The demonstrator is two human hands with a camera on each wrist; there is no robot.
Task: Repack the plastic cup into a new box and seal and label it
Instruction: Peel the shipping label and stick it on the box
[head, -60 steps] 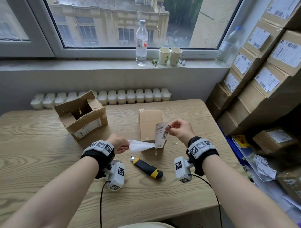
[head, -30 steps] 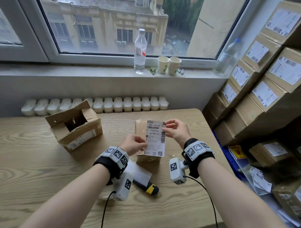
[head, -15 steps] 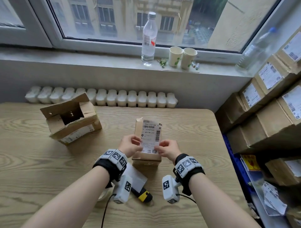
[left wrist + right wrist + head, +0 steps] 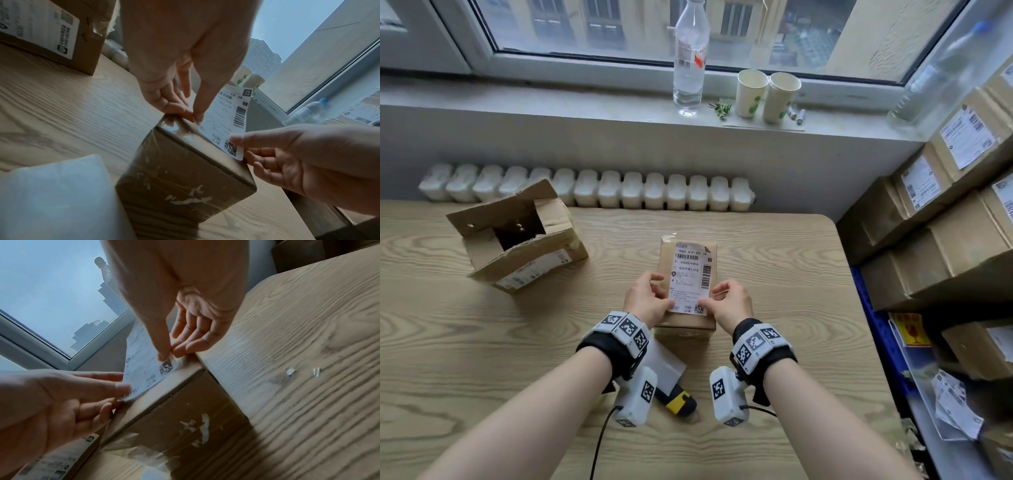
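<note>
Both hands are on the shipping label [image 4: 691, 278] right now. The left hand [image 4: 646, 298] pinches its near left corner between thumb and fingertips, and the right hand [image 4: 732, 301] pinches the near right corner by the QR code the same way. The label sits over the top of the sealed box [image 4: 686, 321], which stands on the wooden table [image 4: 774, 260] in front of the person. In the wrist views the near edge is still lifted off the cardboard; can't tell how much of the far end is stuck down.

Label and box both run lengthwise away from the person toward the window, with the label's text reading upright from the person's side. The cup isn't visible anywhere — the box is taped shut.

Behind the left wrist there's a white backing sheet [image 4: 666, 364] lying flat, and a yellow-black utility knife [image 4: 677, 400] mostly hidden under the wrist camera. Off to the left sits an opened old box [image 4: 517, 236], flaps torn. Stacked labelled parcels [image 4: 941, 219] on the right are cut off by the frame edge.
</note>
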